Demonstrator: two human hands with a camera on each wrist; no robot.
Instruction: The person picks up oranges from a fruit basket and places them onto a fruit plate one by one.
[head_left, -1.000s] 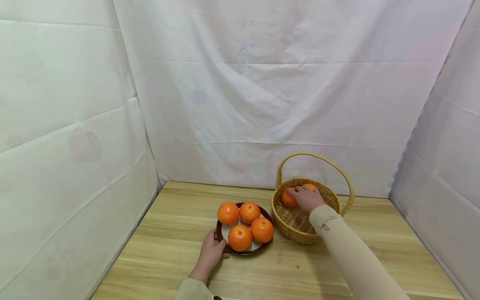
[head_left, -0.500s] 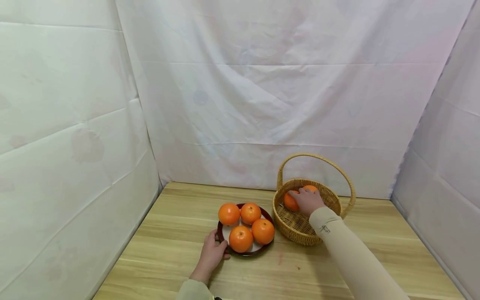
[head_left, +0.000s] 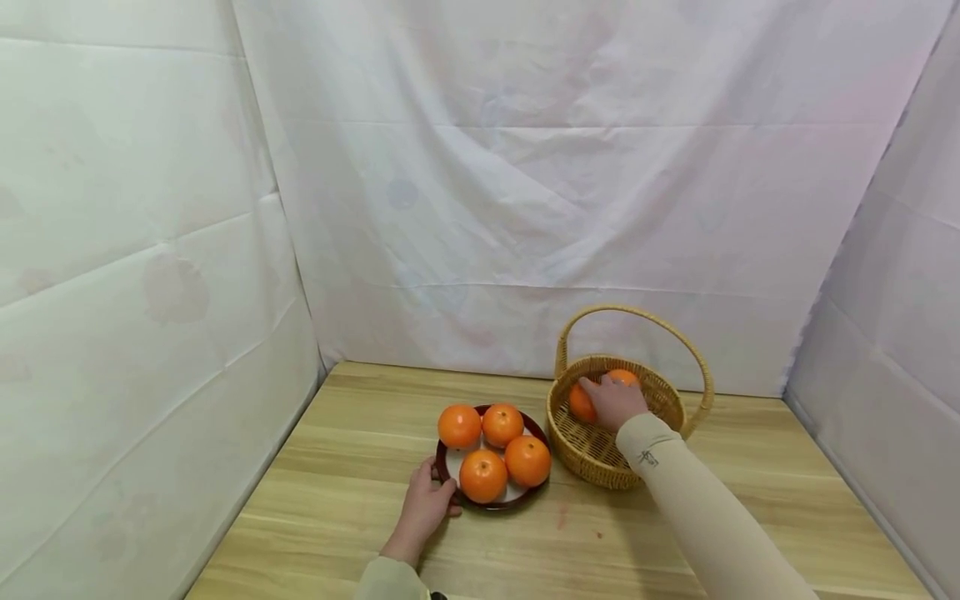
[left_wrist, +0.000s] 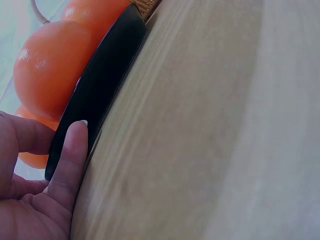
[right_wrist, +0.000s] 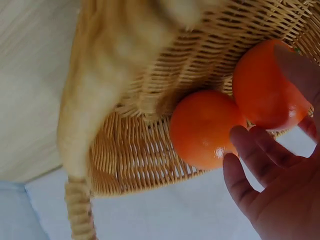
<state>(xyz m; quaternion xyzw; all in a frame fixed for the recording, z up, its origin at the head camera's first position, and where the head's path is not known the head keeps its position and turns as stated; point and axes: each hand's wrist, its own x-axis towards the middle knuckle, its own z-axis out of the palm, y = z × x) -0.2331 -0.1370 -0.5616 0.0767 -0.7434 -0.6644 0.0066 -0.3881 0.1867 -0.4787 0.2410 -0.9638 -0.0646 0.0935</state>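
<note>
My left hand (head_left: 425, 502) pinches the near left rim of a round dark red plate (head_left: 441, 458) with a white inside. Several glossy oranges (head_left: 483, 477) sit on this plate. In the left wrist view, a straight finger (left_wrist: 74, 150) lies along its dark outer wall. Reaching into a wicker basket (head_left: 592, 475), my right hand (head_left: 618, 402) holds an orange (right_wrist: 265, 85), thumb on one side and fingers on the other. A second orange (right_wrist: 205, 130) lies against it towards the back wall, my fingertips right at its edge in the right wrist view.
The basket's tall arched handle (head_left: 637, 313) rises over its back and right side. Plate and basket stand side by side on a wood-grain table (head_left: 337, 450). White cloth walls (head_left: 480, 208) close in the back and both sides.
My right hand and the orange under its thumb shift very slightly to the right inside the basket. My left hand stays on the plate rim.
</note>
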